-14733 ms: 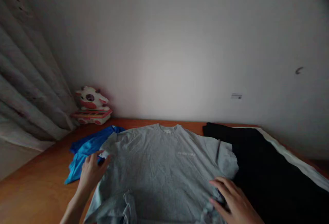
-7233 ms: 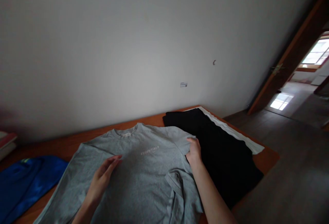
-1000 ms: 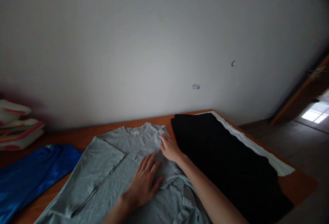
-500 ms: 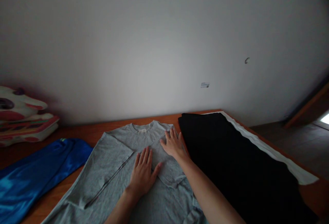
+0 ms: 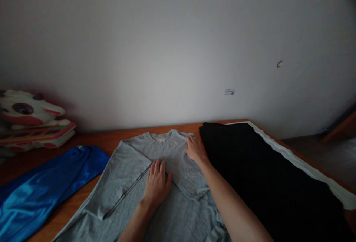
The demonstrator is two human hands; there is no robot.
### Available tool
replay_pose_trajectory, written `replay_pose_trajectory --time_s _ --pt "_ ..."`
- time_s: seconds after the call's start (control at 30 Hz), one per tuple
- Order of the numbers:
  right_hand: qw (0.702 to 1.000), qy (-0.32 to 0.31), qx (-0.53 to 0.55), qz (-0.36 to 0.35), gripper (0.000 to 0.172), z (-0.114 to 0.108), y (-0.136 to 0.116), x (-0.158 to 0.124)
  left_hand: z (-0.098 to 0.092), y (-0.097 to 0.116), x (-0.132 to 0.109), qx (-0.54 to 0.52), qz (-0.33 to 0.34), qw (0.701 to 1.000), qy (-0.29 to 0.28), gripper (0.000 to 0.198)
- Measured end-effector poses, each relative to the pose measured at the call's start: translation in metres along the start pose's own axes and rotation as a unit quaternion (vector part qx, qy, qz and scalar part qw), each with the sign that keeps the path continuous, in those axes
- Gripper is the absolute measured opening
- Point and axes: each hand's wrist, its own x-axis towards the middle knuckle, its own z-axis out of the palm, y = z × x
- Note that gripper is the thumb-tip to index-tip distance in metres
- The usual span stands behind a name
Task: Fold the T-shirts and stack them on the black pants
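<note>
A grey T-shirt [image 5: 178, 205] lies spread out with its collar toward the wall and both sleeves folded inward over the body. On its middle, beside the left-hand sleeve's edge, rests my left hand [image 5: 158, 183], open, palm down, fingers slightly bent and thumb apart. At the shirt's right shoulder edge my right hand [image 5: 197, 151] has its fingers drawn together and curled down on the cloth, closed on the fabric there. The thumb of that hand is hidden. Some bunched grey cloth shows below my right forearm.
Black folded clothing [image 5: 250, 175] lies to the right, over a white cloth [image 5: 278, 149] along the table edge. Left of the shirt is a shiny blue garment [image 5: 52, 182]. Farther left sits a cow-shaped toy keyboard [image 5: 36, 119]. A grey wall [image 5: 167, 49] bounds the wooden table's back.
My right hand's spread fingers have drawn together and curled at the shirt's shoulder edge. My left hand stays on the shirt, its fingers a little more bent. The view has shifted left.
</note>
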Motion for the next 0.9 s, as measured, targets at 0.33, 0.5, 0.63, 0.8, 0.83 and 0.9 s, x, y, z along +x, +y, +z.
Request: replay_pose_trajectory --time_s 0.33,0.5,0.63,0.8,0.83,0.9 --pt "0.999 0.005 -0.022 -0.047 0.025 -0.025 0.022 0.029 -0.022 0.013 0.004 -0.011 -0.029 0.999 -0.020 0.037" --pt "0.999 0.006 -0.030 -0.027 0.026 -0.026 0.018 0.036 -0.014 0.011 0.002 0.004 -0.010 1.000 -0.005 0.040" --pt "0.999 0.037 -0.026 -0.031 0.035 -0.027 0.005 0.023 -0.008 0.010 -0.001 0.028 0.001 1.000 0.000 0.045" --pt "0.991 0.069 0.001 -0.111 0.034 -0.038 -0.012 -0.033 -0.010 0.009 0.001 -0.001 -0.010 1.000 -0.018 0.049" --pt "0.985 0.078 0.033 -0.150 0.029 -0.042 -0.014 -0.051 -0.011 0.009 0.002 -0.009 -0.013 1.000 -0.017 0.049" --pt "0.970 0.080 0.097 -0.208 0.023 -0.051 -0.015 -0.090 -0.011 0.009 0.003 -0.015 -0.017 1.000 -0.012 0.050"
